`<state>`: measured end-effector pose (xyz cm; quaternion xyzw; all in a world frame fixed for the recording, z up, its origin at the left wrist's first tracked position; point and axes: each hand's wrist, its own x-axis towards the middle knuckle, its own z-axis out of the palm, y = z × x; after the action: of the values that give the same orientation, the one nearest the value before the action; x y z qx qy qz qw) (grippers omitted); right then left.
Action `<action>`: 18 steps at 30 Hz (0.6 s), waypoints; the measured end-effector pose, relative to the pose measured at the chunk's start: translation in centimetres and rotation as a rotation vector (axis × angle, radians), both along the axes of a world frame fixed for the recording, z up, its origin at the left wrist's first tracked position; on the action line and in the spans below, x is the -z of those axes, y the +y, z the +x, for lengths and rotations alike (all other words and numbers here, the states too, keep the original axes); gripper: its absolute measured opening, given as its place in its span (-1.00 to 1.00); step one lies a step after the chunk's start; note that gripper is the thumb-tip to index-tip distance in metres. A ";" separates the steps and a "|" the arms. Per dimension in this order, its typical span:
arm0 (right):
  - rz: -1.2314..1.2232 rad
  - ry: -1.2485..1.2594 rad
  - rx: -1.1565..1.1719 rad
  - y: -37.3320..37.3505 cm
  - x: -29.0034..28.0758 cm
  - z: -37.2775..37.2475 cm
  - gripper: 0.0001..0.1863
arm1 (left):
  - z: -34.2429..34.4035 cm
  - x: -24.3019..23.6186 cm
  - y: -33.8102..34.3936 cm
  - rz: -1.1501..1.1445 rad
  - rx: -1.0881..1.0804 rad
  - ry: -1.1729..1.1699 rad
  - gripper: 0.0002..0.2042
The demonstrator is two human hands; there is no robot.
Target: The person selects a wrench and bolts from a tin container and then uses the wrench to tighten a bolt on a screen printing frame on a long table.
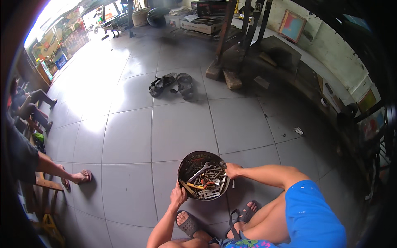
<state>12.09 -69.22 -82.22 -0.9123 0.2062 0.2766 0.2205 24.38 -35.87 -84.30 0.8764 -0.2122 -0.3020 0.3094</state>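
Note:
A round dark tub (pixel 182 163) full of loose metal hardware stands on the floor between my hands, just ahead of my feet. My left hand (pixel 178 196) is closed on its near left rim. On the right side, my right hand (pixel 233 170) grips the rim, its fingertips partly hidden. Inside, an open-end wrench (pixel 200 171) lies slanted over many bolts and small parts. A yellow-handled tool (pixel 196 186) sits near the front, beside a flat slotted metal plate (pixel 209 193).
Dark sandals (pixel 185 85) lie ahead on the grey tiles. At the left, people sit, one with a sandaled foot (pixel 85 176) near a wooden bench (pixel 49 182). A rack on wooden blocks (pixel 232 79) and boxes (pixel 201 25) stand at the back. Crumpled paper (pixel 298 131) lies right.

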 end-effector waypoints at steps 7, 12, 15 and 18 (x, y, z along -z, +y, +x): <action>0.151 -0.028 0.029 0.2 -0.8 0.6 -0.77 | -1.2 -0.5 1.1 -0.029 -0.079 0.109 -0.50; 0.225 0.143 -0.121 0.5 -7.1 3.9 -0.75 | -1.9 -4.3 2.6 0.086 -0.092 0.005 -0.53; 0.116 -0.003 -0.150 0.9 -7.7 3.1 -0.69 | -1.6 -7.3 3.2 0.099 -0.147 0.092 -0.48; 0.151 0.039 -0.001 3.4 -10.8 3.0 -0.63 | -0.1 -12.8 4.4 0.193 -0.161 0.143 -0.42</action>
<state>15.06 -65.79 -71.44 -0.8877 0.1886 0.3091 0.2844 24.23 -31.47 -71.45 0.8925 -0.0885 -0.3568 0.2614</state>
